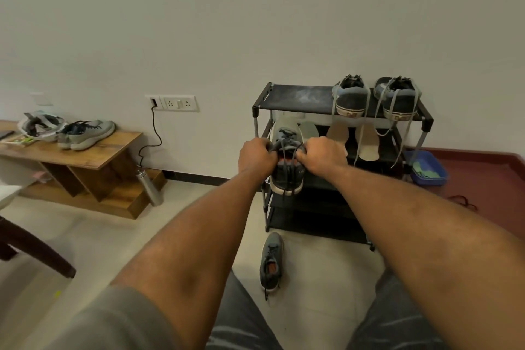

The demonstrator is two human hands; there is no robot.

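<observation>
A grey sneaker [287,176] with an orange lining and a white sole is held up in front of the black shoe rack [295,102]. My left hand [255,156] grips its left collar and laces. My right hand [324,158] grips the right side of the opening. Dark laces hang down over the heel. Its matching grey sneaker [271,263] lies on the floor below, toe toward the rack.
Two dark sneakers [350,98] with loose laces stand on the rack's top shelf, insoles [338,133] lying on the shelf below. A wooden bench [93,150] at left carries grey shoes [86,133]. A steel bottle [149,187] leans by it. A blue tray [427,167] sits at right.
</observation>
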